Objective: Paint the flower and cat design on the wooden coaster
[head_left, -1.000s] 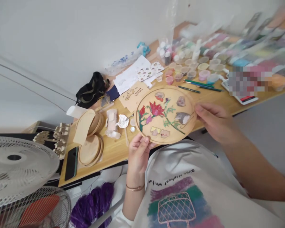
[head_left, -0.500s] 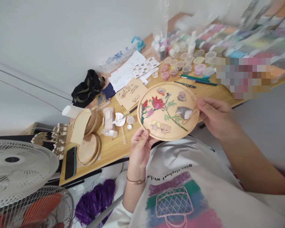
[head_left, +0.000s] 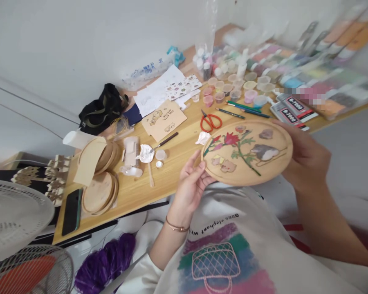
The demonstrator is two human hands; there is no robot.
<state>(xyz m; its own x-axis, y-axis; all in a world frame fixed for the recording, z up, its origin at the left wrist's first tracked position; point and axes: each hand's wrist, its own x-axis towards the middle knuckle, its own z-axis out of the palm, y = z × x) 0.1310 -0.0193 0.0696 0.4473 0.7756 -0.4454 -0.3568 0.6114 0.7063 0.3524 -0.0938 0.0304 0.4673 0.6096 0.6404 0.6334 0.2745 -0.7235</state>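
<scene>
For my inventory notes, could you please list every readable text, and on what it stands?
"B-7000": on each of two tubes.
"elephant": on the shirt; neighbouring words unclear.
"THE", apparently "KITTEN": on the brown card; the rest unclear.
Too blurred or small: marks on the plastic wrapper and pencils.

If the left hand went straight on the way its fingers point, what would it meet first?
The wooden plate, whose rim the left hand holds; beyond it, probably the crumpled white scrap on the table, though the hand's height above the table is unclear.
</scene>
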